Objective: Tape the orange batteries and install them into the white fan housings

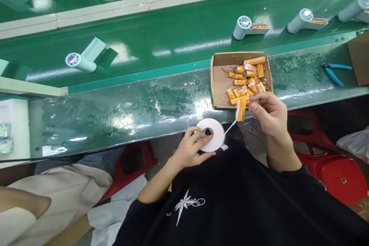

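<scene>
Wrapping tape around a battery cell, judged the step in hand. Left hand (188, 150) held a white tape roll (211, 134) just below the bench (115, 107) edge, fingers curled round it, thumb in the core. Right hand (266, 111) pinched an orange cylindrical cell (241, 108) upright, fingers closed on it, right in front of the cardboard tray (219, 88) of like cells. Tape strip (230, 126) ran taut from roll to cell. Called next, probably, for turning the cell while keeping the strip tight, then tearing.
</scene>
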Motion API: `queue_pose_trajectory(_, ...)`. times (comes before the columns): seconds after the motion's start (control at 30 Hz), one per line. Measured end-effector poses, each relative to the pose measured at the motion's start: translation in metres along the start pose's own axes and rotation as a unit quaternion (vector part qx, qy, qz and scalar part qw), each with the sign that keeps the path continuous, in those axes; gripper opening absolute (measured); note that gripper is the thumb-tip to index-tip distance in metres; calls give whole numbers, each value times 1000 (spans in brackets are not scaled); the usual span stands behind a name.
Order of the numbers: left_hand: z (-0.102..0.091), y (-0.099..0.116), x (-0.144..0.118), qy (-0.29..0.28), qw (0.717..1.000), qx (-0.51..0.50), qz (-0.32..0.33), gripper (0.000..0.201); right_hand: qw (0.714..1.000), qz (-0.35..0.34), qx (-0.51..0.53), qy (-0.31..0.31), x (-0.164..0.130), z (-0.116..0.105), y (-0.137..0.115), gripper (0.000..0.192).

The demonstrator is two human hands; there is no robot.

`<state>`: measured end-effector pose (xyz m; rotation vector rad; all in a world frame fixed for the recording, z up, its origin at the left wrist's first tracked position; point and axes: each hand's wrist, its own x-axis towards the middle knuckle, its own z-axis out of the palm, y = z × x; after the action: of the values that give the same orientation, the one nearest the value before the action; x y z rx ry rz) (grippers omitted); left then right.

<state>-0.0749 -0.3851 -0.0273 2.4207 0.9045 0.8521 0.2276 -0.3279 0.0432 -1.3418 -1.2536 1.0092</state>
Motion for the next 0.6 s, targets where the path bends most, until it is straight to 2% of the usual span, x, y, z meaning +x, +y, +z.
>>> queue_pose_trajectory(0.1, 10, 5, 1, 7, 1000, -6, 7, 55, 983, -20, -180, 35, -13, -7, 13, 34)
queue_pose_trajectory(0.17, 16, 6, 4, 9, 1000, -12, 21, 54, 969, -21, -247, 28, -19, -8, 19, 35)
queue_pose_trajectory(0.27, 20, 4, 7, -5, 999, -15, 35, 54, 971, -5, -240, -24, -23, -10, 23, 37)
queue_pose_trajectory(0.37, 14, 0, 5, -21, 999, -11, 38, 58, 979, 15, -197, -51, -25, -20, 22, 35)
queue_pose_trajectory(0.47, 2, 0, 1, 3, 999, 25, 28, 59, 978, 53, -191, -70, -27, -34, 21, 31)
queue_pose_trajectory(0.6, -14, 11, -3, 30, 997, 70, 30, 61, 966, 146, -170, -126, -37, -47, 31, 43)
